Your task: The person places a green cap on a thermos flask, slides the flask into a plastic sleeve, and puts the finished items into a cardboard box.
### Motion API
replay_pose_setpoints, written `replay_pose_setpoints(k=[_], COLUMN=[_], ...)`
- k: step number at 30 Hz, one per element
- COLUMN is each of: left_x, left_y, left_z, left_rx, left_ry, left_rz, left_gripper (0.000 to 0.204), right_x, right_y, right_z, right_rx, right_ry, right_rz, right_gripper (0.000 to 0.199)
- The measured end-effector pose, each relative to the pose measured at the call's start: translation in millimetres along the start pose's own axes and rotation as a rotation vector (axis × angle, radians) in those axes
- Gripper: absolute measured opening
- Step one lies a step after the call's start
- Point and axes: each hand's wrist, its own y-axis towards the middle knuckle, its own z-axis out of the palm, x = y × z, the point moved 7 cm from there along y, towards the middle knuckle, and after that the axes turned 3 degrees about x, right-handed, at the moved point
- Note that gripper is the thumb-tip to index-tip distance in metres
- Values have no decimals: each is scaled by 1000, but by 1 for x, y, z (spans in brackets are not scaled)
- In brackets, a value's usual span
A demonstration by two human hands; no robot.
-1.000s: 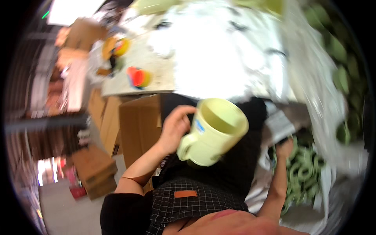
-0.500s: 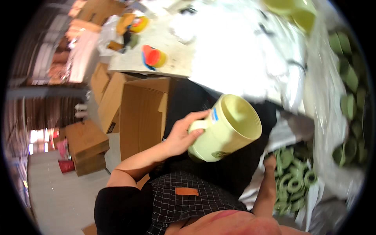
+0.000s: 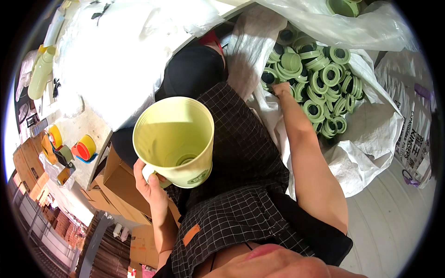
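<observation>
Mug [image 3: 175,139], pale yellow, upright, held by its handle in the closed left grip [image 3: 153,183]. Right grip [image 3: 279,88] reaches among green caps [image 3: 320,78] in the white sack [image 3: 371,134]; its closure cannot be told.

A pale yellow-green mug [image 3: 174,141], empty and tipped with its mouth facing up toward the camera, sits gripped by its handle in the left hand [image 3: 150,183], while green ring-shaped caps [image 3: 320,85] lie heaped around the right hand [image 3: 280,88].
</observation>
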Motion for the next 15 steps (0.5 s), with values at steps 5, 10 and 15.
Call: replay_pose_setpoints(k=[5, 10, 15], left_x=[-15, -10, -22], left_y=[7, 13, 32], left_z=[8, 3, -3], left_rx=[7, 25, 224], left_ry=[34, 70, -55], left_rz=[-62, -73, -89], left_gripper=[64, 63, 53], right_x=[-72, -42, -5], right_y=[110, 99, 7], right_z=[61, 80, -64], right_rx=[61, 235, -428], right_ry=[-12, -232, 349], right_rz=[13, -67, -415], right_gripper=[63, 52, 48])
